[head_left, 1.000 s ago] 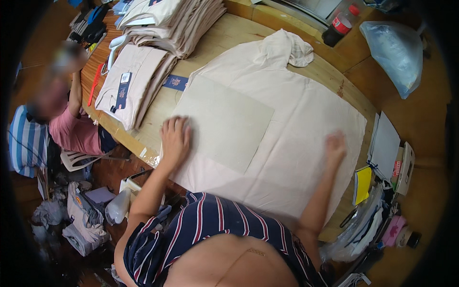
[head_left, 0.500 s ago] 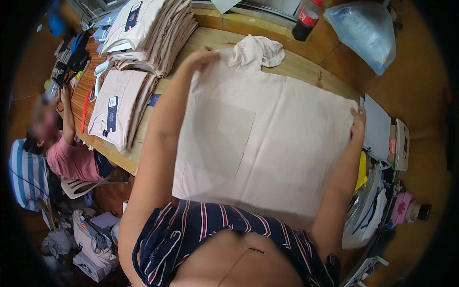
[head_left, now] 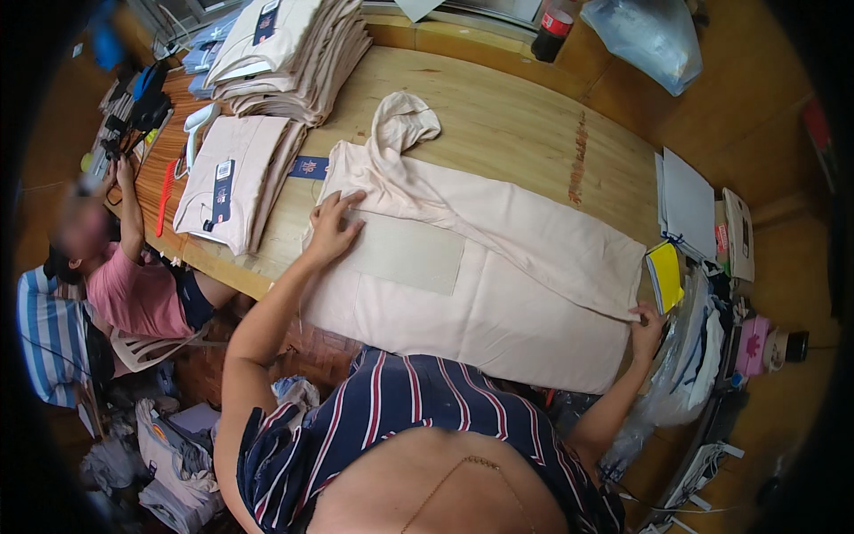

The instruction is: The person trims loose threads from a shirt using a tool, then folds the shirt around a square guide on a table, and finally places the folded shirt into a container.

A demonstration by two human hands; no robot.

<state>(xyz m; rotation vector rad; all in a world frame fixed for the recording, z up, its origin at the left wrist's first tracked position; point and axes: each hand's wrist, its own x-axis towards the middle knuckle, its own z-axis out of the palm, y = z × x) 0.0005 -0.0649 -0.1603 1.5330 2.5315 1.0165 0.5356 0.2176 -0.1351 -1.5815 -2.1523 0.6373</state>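
Observation:
A pale pink shirt [head_left: 525,311] lies spread on the wooden table in front of me, its far part folded over toward me. One sleeve [head_left: 405,125] sticks out crumpled at the far left. On the cloth rests a flat pale rectangular board [head_left: 405,254], its far edge tucked under the fold. My left hand [head_left: 336,230] lies on the shirt at the board's left corner, fingers spread. At the right end, my right hand [head_left: 647,327] pinches the corner of the folded edge between thumb and fingers.
Folded pink shirts with tags form a tall stack [head_left: 285,67] and a lower stack [head_left: 236,178] at left. A navy tag [head_left: 309,167] lies beside them. A cola bottle [head_left: 552,34] stands at the back. Yellow packet [head_left: 664,276] at right. Another person [head_left: 133,285] sits at left.
The shirt's far part has come down toward me into a fold over the board. Both hands have moved nearer, and the left hand has gone from the far edge onto the cloth.

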